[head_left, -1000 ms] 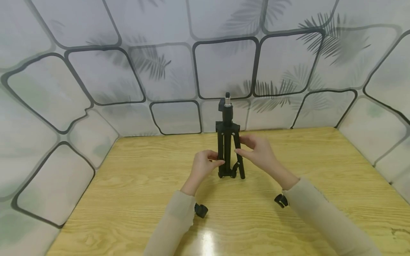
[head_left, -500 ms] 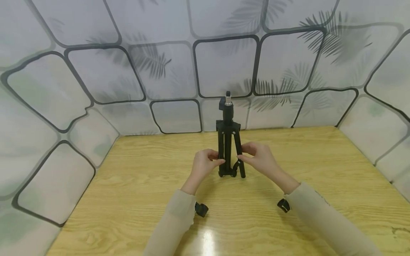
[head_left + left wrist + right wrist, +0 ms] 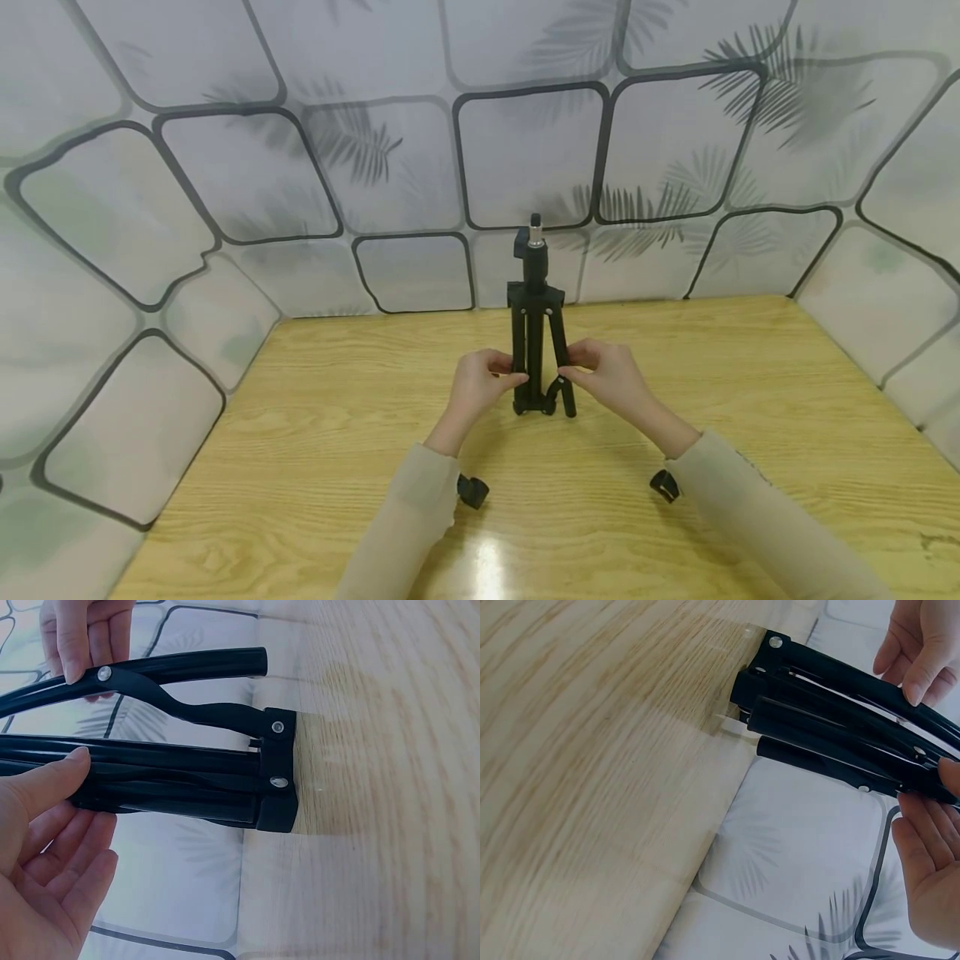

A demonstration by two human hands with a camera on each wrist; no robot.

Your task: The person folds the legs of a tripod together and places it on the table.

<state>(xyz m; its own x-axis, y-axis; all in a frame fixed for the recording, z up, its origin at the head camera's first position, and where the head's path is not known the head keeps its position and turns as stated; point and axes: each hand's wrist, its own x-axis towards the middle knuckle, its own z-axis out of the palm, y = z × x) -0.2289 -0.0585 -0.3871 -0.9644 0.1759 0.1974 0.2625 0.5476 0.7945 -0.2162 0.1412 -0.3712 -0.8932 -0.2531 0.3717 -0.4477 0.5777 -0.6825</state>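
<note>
A black light stand with a silver stud on top stands upright on the wooden table, its legs mostly folded along the centre column. My left hand pinches the left leg low down, thumb in front. On the other side, my right hand holds the right leg between thumb and fingers, just above its brace joint. That right leg is angled out from the column in the left wrist view, its curved brace linking it to the bottom hub. In the right wrist view, my fingers lie under the legs.
The wooden table extends around the stand. Behind it and at both sides rises a pale cloth patterned with dark outlines and leaves. Black wrist-camera mounts hang by both cuffs above the table.
My right hand has slid down the right leg toward its brace joint and settled its fingers round it. The left hand and the stand stay nearly where they were.
</note>
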